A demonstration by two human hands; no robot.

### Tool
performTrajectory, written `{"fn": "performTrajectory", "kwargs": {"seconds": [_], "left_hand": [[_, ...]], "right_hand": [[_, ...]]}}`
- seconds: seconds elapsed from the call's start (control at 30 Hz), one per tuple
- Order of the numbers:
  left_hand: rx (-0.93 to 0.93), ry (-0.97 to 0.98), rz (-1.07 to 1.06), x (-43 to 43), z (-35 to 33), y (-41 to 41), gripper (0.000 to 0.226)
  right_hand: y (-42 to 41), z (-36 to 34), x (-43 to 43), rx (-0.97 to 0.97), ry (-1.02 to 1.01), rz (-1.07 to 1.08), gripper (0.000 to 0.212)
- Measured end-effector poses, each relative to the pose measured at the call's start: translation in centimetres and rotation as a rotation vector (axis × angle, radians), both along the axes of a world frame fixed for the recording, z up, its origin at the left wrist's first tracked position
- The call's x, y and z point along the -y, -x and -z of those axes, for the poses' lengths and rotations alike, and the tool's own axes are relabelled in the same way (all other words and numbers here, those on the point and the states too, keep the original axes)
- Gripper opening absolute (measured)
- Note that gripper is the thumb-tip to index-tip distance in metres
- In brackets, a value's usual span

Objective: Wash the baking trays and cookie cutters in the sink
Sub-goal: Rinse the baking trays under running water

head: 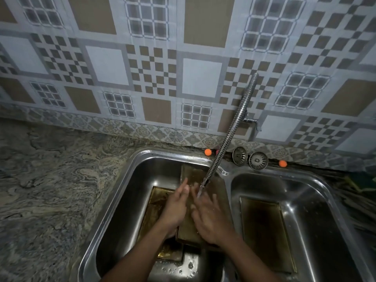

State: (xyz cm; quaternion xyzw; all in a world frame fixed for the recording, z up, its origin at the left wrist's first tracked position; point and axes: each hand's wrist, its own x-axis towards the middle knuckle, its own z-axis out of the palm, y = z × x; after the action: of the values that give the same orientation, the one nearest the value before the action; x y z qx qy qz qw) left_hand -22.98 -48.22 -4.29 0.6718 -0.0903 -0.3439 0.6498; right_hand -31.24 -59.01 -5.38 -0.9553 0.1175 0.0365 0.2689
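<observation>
A brownish baking tray (192, 176) leans in the left basin of the steel double sink (122, 180), its far end against the back wall. My left hand (176, 208) holds the tray's left edge with fingers stretched along it. My right hand (209, 216) lies flat on the tray's surface, fingers spread and blurred. Water runs from the flexible metal tap hose (227, 137) onto the tray between my hands. A second tray (154, 208) lies on the left basin's floor under them. A third tray (266, 231) rests in the right basin. No cookie cutters are visible.
Two round metal sink strainers (249, 157) and two small orange balls (208, 152) sit on the ledge behind the sink. A marbled stone counter (50, 190) extends to the left. The patterned tiled wall (183, 68) stands close behind.
</observation>
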Motion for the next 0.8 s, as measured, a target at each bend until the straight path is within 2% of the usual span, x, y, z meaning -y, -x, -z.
{"fn": "performTrajectory", "kwargs": {"seconds": [0.07, 0.13, 0.17, 0.23, 0.3, 0.37, 0.47, 0.6, 0.7, 0.8], "left_hand": [[-0.005, 0.020, 0.037, 0.0, 0.2, 0.1, 0.052], [0.013, 0.037, 0.054, -0.1, 0.6, 0.4, 0.056], [0.010, 0.043, 0.074, -0.2, 0.7, 0.5, 0.055], [-0.004, 0.049, 0.105, -0.3, 0.9, 0.6, 0.051], [0.005, 0.049, 0.133, -0.4, 0.8, 0.9, 0.049], [0.017, 0.046, 0.131, -0.1, 0.7, 1.0, 0.045], [0.055, 0.007, 0.062, 0.3, 0.6, 0.5, 0.042], [0.033, 0.003, -0.109, -0.1, 0.9, -0.6, 0.046], [0.042, 0.019, -0.217, -0.1, 1.5, -0.5, 0.040], [-0.007, 0.064, -0.213, 0.6, 2.0, 0.7, 0.054]], "right_hand": [[-0.8, -0.7, -0.6, 0.058, -0.030, -0.128, 0.058], [-2.0, -0.8, 0.9, 0.081, -0.016, -0.097, 0.054], [-2.7, -0.4, 2.1, 0.077, 0.011, -0.022, 0.052], [-3.9, 0.5, 4.9, -0.003, 0.043, 0.271, 0.055], [-4.4, 0.7, 6.1, -0.062, -0.011, 0.540, 0.072], [-5.1, 0.7, 5.1, -0.026, 0.028, 0.447, 0.071], [-4.7, 0.0, 1.2, 0.066, -0.013, 0.083, 0.080], [-1.4, -0.5, -1.7, 0.100, 0.001, -0.100, 0.056], [2.6, 0.4, -1.7, 0.097, 0.066, -0.096, 0.055], [3.0, 1.5, 1.3, -0.023, 0.077, 0.184, 0.065]]}}
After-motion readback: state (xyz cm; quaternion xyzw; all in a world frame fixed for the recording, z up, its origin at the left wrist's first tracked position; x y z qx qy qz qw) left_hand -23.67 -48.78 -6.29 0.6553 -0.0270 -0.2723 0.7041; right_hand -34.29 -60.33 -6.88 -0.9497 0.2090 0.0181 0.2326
